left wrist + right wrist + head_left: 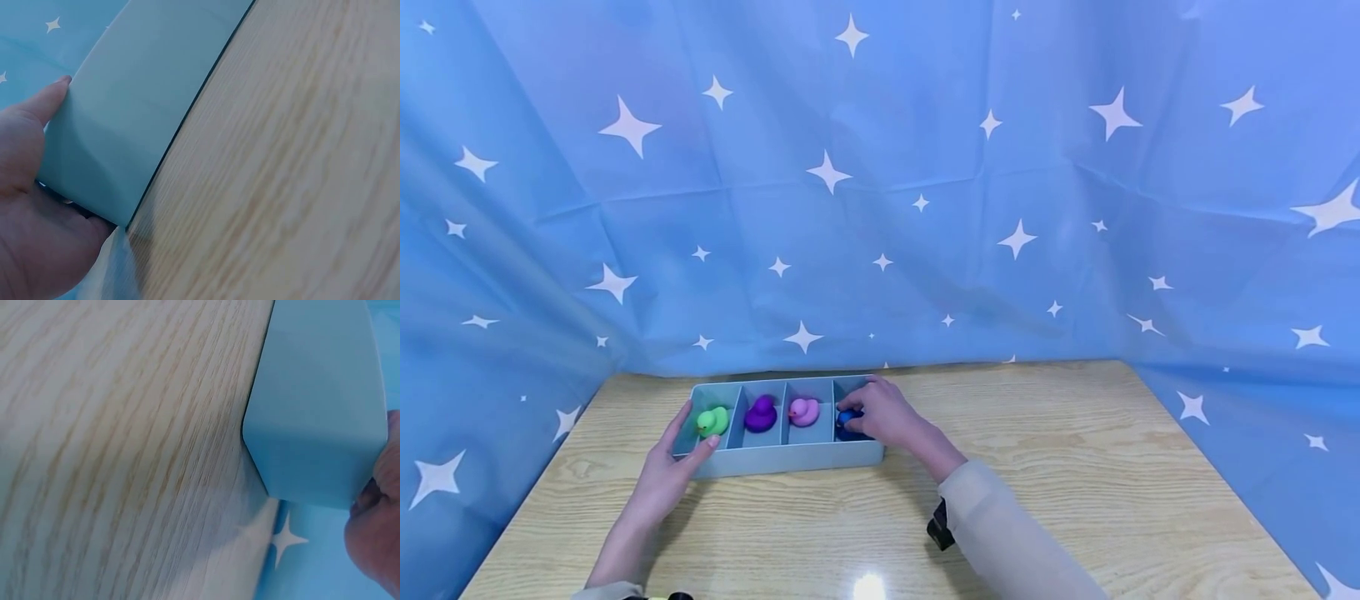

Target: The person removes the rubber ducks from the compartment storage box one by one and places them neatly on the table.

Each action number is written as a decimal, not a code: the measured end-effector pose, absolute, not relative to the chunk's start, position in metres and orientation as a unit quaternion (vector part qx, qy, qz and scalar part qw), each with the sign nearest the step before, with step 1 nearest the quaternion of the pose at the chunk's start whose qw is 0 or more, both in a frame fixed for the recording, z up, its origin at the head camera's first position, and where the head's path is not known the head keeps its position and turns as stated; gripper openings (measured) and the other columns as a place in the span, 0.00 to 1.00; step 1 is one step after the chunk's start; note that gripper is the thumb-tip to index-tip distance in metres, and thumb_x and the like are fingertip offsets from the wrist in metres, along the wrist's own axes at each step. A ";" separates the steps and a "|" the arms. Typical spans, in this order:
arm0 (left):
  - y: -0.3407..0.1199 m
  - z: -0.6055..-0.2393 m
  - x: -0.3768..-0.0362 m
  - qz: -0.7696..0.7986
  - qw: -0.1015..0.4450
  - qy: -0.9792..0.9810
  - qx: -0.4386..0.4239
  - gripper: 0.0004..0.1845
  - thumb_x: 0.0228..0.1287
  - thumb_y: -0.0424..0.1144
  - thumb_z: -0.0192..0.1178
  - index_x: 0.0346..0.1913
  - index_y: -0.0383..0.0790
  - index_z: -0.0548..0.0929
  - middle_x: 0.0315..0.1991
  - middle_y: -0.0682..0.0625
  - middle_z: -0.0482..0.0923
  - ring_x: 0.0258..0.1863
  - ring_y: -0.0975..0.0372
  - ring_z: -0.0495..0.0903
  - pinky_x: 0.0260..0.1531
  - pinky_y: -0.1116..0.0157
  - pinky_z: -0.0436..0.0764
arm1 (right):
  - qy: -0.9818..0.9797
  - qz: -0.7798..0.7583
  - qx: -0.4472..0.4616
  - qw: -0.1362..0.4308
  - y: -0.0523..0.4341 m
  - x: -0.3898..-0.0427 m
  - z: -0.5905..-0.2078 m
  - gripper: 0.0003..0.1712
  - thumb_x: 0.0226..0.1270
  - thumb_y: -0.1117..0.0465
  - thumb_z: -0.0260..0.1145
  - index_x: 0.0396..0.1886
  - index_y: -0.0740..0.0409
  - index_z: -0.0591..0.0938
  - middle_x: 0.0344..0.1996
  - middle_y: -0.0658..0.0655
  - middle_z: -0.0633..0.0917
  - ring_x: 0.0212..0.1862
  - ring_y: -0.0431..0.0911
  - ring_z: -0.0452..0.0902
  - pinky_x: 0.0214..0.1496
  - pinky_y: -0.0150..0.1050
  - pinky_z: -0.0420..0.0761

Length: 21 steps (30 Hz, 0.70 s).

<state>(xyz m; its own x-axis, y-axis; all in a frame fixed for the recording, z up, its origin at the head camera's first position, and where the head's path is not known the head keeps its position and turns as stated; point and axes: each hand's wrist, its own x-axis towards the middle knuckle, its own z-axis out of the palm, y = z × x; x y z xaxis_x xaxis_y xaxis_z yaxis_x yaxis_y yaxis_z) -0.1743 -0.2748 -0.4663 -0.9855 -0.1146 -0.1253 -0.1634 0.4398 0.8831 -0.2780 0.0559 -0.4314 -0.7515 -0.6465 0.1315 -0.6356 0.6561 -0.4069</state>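
Observation:
A pale blue tray [790, 460] with a row of compartments lies on the table. From left to right the compartments hold a green rubber duck [718, 421], a purple rubber duck [762, 415], a pink rubber duck [805, 412] and a blue rubber duck [846, 419]. My left hand [664, 477] grips the tray's left end, thumb at the front rim. In the left wrist view that hand [31, 187] lies against the tray's corner. Inside the rightmost compartment, my right hand [891, 415] pinches the blue duck, partly covering it. The right wrist view hides the fingertips behind the tray wall.
The wooden table [1075, 483] extends in front of the tray and to its right. A blue cloth [925, 208] with white stars hangs behind the table and along its sides.

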 end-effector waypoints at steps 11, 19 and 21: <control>-0.273 -0.465 -0.174 0.528 0.027 0.844 -0.092 0.49 0.76 0.56 0.58 0.84 0.56 0.35 0.82 0.34 0.33 0.79 0.36 0.33 0.72 0.33 0.43 | 0.903 -0.235 -0.359 0.005 0.062 -0.278 -0.431 0.13 0.67 0.61 0.74 0.50 0.57 0.91 0.43 0.52 0.91 0.48 0.48 0.82 0.58 0.46 0.79; -0.272 -0.466 -0.174 0.544 0.026 0.833 -0.096 0.50 0.76 0.55 0.59 0.84 0.57 0.35 0.82 0.35 0.33 0.80 0.38 0.32 0.73 0.34 0.41 | 0.893 -0.304 -0.330 0.027 0.065 -0.273 -0.432 0.13 0.68 0.64 0.73 0.52 0.58 0.90 0.49 0.54 0.89 0.56 0.51 0.81 0.57 0.48 0.80; -0.272 -0.466 -0.174 0.547 0.028 0.831 -0.100 0.49 0.76 0.55 0.59 0.84 0.58 0.35 0.83 0.36 0.32 0.80 0.39 0.31 0.73 0.34 0.41 | 0.891 -0.319 -0.320 0.031 0.065 -0.272 -0.432 0.13 0.68 0.64 0.73 0.52 0.57 0.90 0.50 0.55 0.89 0.57 0.51 0.81 0.57 0.48 0.81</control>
